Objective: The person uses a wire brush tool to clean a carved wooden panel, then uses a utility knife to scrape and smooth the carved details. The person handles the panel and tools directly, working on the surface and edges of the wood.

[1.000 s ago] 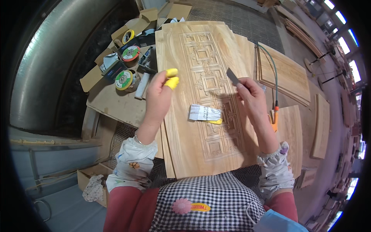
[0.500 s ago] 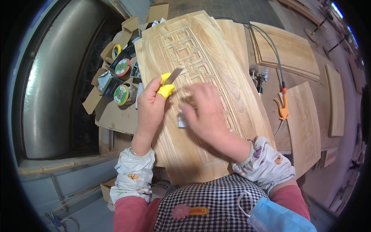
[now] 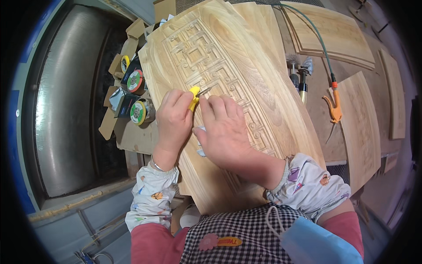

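Note:
My left hand [image 3: 172, 115] is closed round the yellow-wrapped grip of a short flat-bladed knife [image 3: 194, 97], its blade angled over the carving. Palm down on the carved wooden panel [image 3: 272, 105], my right hand [image 3: 223, 130] has its fingers extended side by side, their tips close to the blade. Beside its thumb, a small white piece [image 3: 201, 152] that looks like folded paper shows partly from under the hand. Raised scrolls and square fretwork run down the panel, whose near end meets my checked apron [image 3: 250, 224]. My right hand hides part of the carving.
Open cardboard boxes with abrasive discs [image 3: 138, 112] and a tape roll [image 3: 125, 64] stand at left. Right of the panel are a wire-brush tool [image 3: 293, 70], an orange air blow gun [image 3: 335, 108] on a green hose, and more wooden panels [image 3: 329, 33]. A blue mask [image 3: 316, 242] hangs at front.
My right hand has come down flatter on the panel, over the white piece. The knife has tilted lower toward the carving, and my left hand has turned more over its grip. The view has shifted.

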